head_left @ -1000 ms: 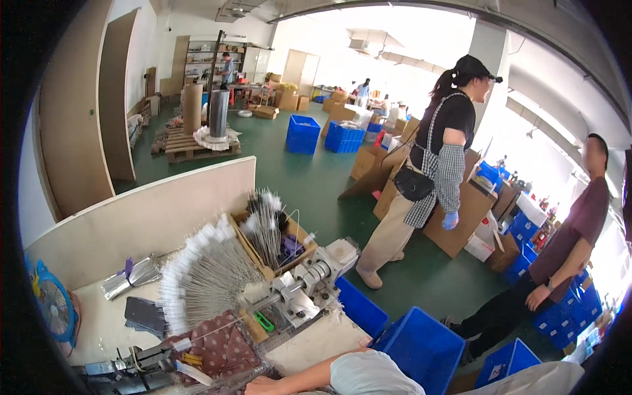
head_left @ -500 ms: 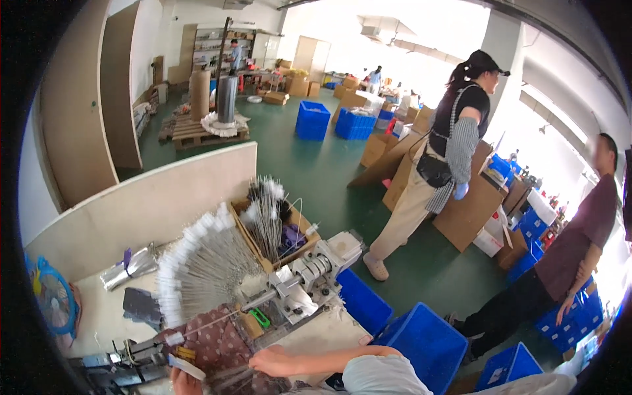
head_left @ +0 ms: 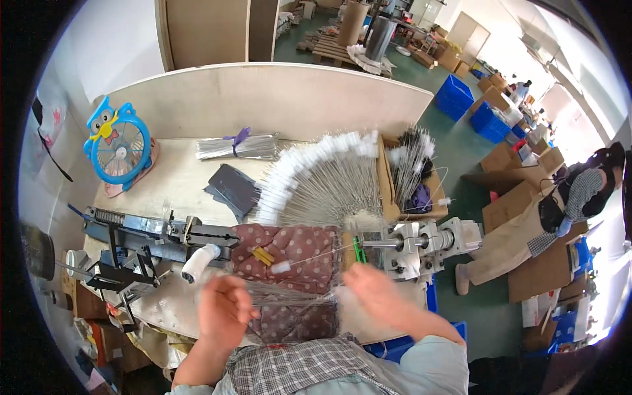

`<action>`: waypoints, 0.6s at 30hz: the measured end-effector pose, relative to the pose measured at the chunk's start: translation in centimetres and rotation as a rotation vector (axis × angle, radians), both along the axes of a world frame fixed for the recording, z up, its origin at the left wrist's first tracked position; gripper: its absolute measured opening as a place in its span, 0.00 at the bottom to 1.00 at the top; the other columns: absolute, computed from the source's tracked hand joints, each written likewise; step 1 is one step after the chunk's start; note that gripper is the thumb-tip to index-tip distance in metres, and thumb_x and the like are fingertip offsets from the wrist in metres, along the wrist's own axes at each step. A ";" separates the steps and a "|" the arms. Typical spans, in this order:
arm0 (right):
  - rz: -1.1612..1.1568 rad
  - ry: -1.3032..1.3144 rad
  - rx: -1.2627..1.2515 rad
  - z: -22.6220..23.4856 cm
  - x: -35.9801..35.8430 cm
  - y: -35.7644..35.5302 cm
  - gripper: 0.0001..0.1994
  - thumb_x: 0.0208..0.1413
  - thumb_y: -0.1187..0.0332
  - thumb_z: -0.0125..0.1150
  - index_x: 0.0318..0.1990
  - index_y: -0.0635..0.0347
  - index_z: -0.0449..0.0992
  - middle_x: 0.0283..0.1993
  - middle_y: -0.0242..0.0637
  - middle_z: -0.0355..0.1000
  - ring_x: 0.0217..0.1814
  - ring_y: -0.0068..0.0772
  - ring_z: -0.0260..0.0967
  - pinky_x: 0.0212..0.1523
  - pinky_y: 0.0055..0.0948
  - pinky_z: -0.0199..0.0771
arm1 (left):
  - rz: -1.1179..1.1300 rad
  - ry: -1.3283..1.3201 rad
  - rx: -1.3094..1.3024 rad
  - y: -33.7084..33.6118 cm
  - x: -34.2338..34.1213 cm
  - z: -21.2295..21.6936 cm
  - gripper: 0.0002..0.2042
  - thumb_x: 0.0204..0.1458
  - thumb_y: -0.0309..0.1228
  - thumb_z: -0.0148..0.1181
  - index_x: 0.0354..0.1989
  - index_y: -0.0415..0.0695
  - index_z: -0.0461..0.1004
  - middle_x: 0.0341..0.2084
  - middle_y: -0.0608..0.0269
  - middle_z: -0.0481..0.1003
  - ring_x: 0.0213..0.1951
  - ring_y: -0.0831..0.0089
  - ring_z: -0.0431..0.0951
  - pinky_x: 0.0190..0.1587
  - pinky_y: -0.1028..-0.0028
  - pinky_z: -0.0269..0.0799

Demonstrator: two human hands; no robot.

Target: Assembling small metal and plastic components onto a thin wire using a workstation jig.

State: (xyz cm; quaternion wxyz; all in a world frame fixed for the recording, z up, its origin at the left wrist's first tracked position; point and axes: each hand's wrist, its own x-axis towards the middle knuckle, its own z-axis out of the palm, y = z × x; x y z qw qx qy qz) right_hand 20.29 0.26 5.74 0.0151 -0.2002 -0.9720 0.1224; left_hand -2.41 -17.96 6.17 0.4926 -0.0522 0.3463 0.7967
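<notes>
My left hand [head_left: 227, 311] is beside the left end of a bunch of thin wires [head_left: 286, 294], its fingers loosely curled and apart, with nothing visible in them. Blurred by motion, my right hand [head_left: 374, 291] is near the right end of the wires, close to a green piece [head_left: 359, 250] on the machine. What its fingers do is smeared. The wires lie across a brown dotted cloth [head_left: 316, 240]. On that cloth rests a thin wire brush with a white tip [head_left: 282, 267], its stem pointing toward the metal spindle machine [head_left: 411, 243].
A fan of white-tipped wire brushes [head_left: 316, 171] spreads behind the cloth, beside a carton of more brushes [head_left: 388, 191]. A clamp mechanism [head_left: 151, 234] with a white cylinder [head_left: 199, 262] stands left. Farther back are a blue toy-shaped fan [head_left: 120, 148] and a wrapped bundle [head_left: 237, 146]. A person [head_left: 526, 230] stands right.
My view has swung left and down onto the bench. My left hand has come away from the white cylinder, and my right hand is now near the machine's green piece.
</notes>
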 end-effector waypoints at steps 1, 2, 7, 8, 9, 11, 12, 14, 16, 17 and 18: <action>-0.026 0.027 0.031 0.9 0.6 1.6 0.14 0.42 0.79 0.51 0.40 0.62 0.71 0.34 0.42 0.66 0.41 0.44 0.68 0.39 0.39 0.70 | -0.205 0.161 -0.041 -0.2 0.3 0.3 0.19 0.58 0.43 0.46 0.34 0.36 0.71 0.16 0.62 0.71 0.13 0.74 0.66 0.25 0.68 0.72; -0.069 0.049 0.075 2.2 1.4 3.1 0.14 0.42 0.80 0.50 0.39 0.63 0.71 0.34 0.42 0.67 0.40 0.44 0.69 0.38 0.38 0.71 | -0.427 0.319 -0.065 0.3 0.6 0.5 0.17 0.58 0.41 0.48 0.34 0.36 0.72 0.18 0.59 0.73 0.14 0.71 0.69 0.25 0.69 0.71; -0.367 0.373 0.179 6.5 1.9 6.9 0.09 0.51 0.75 0.54 0.41 0.64 0.73 0.33 0.43 0.72 0.32 0.43 0.71 0.33 0.36 0.71 | -0.684 1.034 0.126 6.1 2.7 -0.3 0.10 0.55 0.33 0.53 0.35 0.36 0.71 0.24 0.56 0.76 0.22 0.69 0.76 0.25 0.71 0.72; -0.375 0.368 0.191 6.3 1.7 6.9 0.09 0.51 0.75 0.54 0.41 0.64 0.73 0.33 0.43 0.72 0.32 0.43 0.71 0.33 0.36 0.71 | -0.589 1.329 0.085 8.5 3.6 -0.5 0.09 0.53 0.31 0.54 0.36 0.38 0.72 0.24 0.56 0.75 0.23 0.67 0.76 0.25 0.70 0.72; -0.388 0.418 0.063 5.4 1.1 7.1 0.08 0.51 0.75 0.55 0.39 0.65 0.75 0.32 0.43 0.73 0.27 0.37 0.70 0.30 0.31 0.71 | -0.472 1.621 0.036 10.7 4.8 -1.1 0.08 0.52 0.30 0.54 0.37 0.39 0.74 0.25 0.56 0.75 0.23 0.65 0.77 0.26 0.70 0.72; -0.341 0.492 -0.100 4.1 -1.1 7.2 0.09 0.51 0.74 0.57 0.39 0.67 0.75 0.32 0.42 0.74 0.21 0.27 0.69 0.26 0.25 0.70 | -0.291 1.884 -0.101 14.2 6.6 -3.4 0.07 0.48 0.29 0.56 0.35 0.43 0.75 0.28 0.58 0.74 0.26 0.63 0.77 0.27 0.68 0.72; -0.322 0.501 -0.101 3.6 -1.8 7.2 0.09 0.51 0.74 0.57 0.39 0.67 0.75 0.32 0.42 0.74 0.21 0.27 0.69 0.26 0.25 0.70 | -0.275 1.892 -0.115 15.1 6.6 -4.6 0.07 0.48 0.29 0.56 0.35 0.43 0.75 0.28 0.58 0.74 0.26 0.63 0.77 0.27 0.68 0.72; -0.263 0.490 -0.136 2.2 -2.3 7.6 0.09 0.53 0.73 0.56 0.41 0.64 0.74 0.33 0.45 0.73 0.25 0.36 0.71 0.27 0.31 0.72 | -0.286 2.010 -0.106 16.8 6.5 -6.1 0.05 0.44 0.29 0.57 0.30 0.45 0.75 0.27 0.61 0.73 0.26 0.61 0.76 0.26 0.65 0.71; -0.287 0.473 -0.161 1.7 -2.5 8.1 0.09 0.53 0.72 0.56 0.42 0.60 0.74 0.32 0.44 0.74 0.26 0.39 0.72 0.27 0.32 0.71 | -0.282 2.102 -0.108 17.6 5.8 -6.0 0.04 0.42 0.29 0.57 0.28 0.45 0.74 0.25 0.62 0.73 0.27 0.61 0.75 0.27 0.65 0.71; -0.323 0.441 -0.121 1.2 -2.5 8.4 0.10 0.53 0.70 0.56 0.43 0.57 0.74 0.32 0.43 0.74 0.26 0.41 0.71 0.28 0.33 0.71 | -0.285 2.181 -0.103 17.8 5.5 -5.8 0.03 0.41 0.28 0.57 0.26 0.46 0.73 0.24 0.63 0.72 0.28 0.62 0.75 0.28 0.64 0.70; -0.349 0.409 -0.090 0.7 -2.5 8.3 0.10 0.53 0.69 0.56 0.44 0.54 0.74 0.31 0.43 0.74 0.26 0.42 0.71 0.28 0.34 0.71 | -0.295 2.186 -0.137 18.1 5.3 -5.8 0.03 0.41 0.28 0.57 0.26 0.46 0.73 0.24 0.63 0.72 0.28 0.62 0.75 0.28 0.64 0.70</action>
